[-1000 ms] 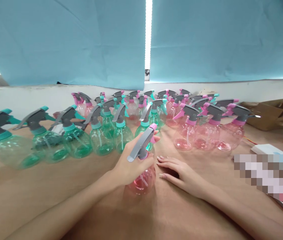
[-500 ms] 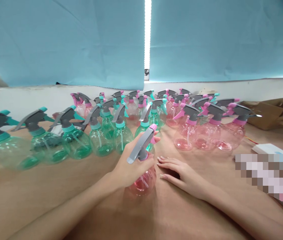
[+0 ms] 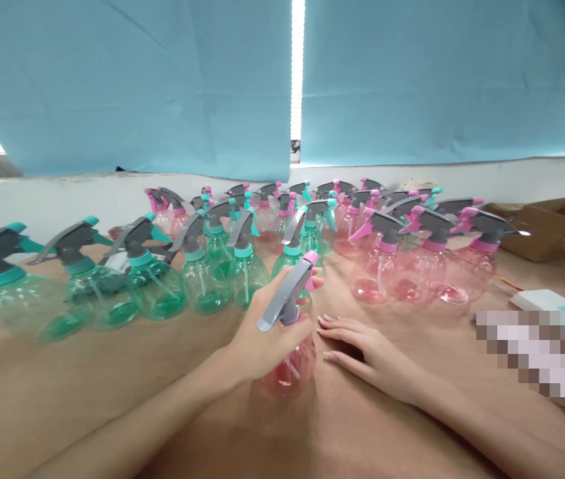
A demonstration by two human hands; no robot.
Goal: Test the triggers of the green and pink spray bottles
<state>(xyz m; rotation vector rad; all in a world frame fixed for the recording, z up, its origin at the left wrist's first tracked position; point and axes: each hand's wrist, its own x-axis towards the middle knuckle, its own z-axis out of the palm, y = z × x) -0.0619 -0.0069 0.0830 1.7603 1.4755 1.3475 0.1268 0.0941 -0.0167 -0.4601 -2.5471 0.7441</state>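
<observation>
My left hand is wrapped round the neck of a pink spray bottle, which stands upright on the wooden table. Its grey head with a pink nozzle points away from me to the right. To the right of that bottle, my right hand rests on the tabletop, empty, fingers apart and fingertips close to the bottle. Behind my left hand is a row of green spray bottles with turquoise collars. Pink spray bottles stand in a group beyond my right hand.
More pink and green bottles crowd the back by the white wall. An open cardboard box sits at the back right, with a white box nearer. A blurred-out patch covers something at the right. Blue sheets hang behind.
The whole view has shifted slightly, so everything sits a little further right and lower. Both hands and the held bottle keep their places on the table.
</observation>
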